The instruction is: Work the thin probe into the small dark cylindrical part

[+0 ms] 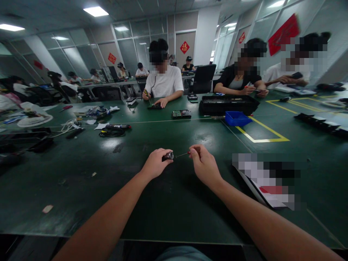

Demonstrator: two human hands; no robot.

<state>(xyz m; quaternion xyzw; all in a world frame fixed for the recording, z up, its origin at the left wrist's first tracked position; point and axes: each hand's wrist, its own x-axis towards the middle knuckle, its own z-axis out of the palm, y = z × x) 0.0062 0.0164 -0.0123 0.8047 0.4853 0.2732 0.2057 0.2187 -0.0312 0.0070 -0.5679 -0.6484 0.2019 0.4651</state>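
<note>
With left hand [157,162], holds clamped a dark cylinder [169,156] over the green table [81,195]. With right hand [203,163], pinches a thin-shafted tool [189,152], pointing its tip toward the cylinder's bright-rimmed end, very near.

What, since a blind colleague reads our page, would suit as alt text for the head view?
A person's left grip holds a dark cylinder with a silvery end, while the right grip points a thin-shafted tool toward it above a green table. A blue bin and seated people are farther back.
</note>
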